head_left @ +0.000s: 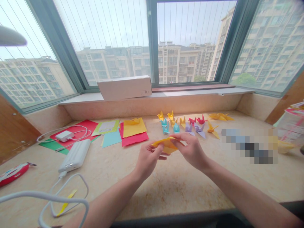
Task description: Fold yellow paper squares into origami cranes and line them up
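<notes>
Between my two hands a yellow sheet of origami paper [169, 146], partly folded, is held above the stone counter. My left hand [150, 155] pinches its left end between thumb and fingers. At the upper right edge, my right hand [190, 148] has its thumb and fingers closed on the same paper. Just beyond the hands stand several folded paper cranes, among them a blue crane [176, 128], a purple crane [199, 129], a red crane [201, 119] and a yellow crane [212, 129]. My fingers cover parts of the paper's edges.
Left of my hands lie yellow paper [135, 128], red paper [135, 139] and light blue paper [111, 138]. A white power bank [75, 155] with a looping cable [42, 196] is near my left forearm. A white box [124, 88] stands on the sill; a clear plastic container [293, 126] is far right.
</notes>
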The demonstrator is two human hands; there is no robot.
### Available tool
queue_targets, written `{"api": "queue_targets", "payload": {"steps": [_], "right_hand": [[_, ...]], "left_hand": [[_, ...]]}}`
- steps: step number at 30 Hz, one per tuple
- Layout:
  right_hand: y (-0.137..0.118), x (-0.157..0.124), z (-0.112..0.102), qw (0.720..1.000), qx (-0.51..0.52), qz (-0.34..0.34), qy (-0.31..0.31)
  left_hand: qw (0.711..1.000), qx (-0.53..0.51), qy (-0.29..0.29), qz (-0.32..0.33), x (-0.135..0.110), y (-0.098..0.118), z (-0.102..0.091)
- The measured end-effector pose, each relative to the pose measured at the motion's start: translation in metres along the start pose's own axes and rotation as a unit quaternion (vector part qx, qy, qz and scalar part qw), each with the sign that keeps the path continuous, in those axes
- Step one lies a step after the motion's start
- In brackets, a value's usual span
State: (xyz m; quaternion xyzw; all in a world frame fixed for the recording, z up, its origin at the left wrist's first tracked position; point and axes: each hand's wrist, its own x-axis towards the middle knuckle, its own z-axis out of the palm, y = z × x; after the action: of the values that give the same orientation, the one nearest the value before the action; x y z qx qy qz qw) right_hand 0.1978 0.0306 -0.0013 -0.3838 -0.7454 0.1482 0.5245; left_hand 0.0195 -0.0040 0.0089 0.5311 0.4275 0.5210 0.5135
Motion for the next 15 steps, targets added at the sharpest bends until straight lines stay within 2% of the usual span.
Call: {"api": "queue_targets", "payload": {"steps": [10,15], "right_hand": [[0.0005,-0.0023,-0.0005,0.997,-0.052,-0.037,0.034],[-0.0021,-0.003,-0.0014,0.992,-0.075,-0.093,0.032]], "left_hand": [[0.997,0.058,-0.007,0.047,-0.0031,-0.0007,0.0012],[0.996,0.075,0.011,0.05,-0.0027,-0.0033,-0.0002]]}}
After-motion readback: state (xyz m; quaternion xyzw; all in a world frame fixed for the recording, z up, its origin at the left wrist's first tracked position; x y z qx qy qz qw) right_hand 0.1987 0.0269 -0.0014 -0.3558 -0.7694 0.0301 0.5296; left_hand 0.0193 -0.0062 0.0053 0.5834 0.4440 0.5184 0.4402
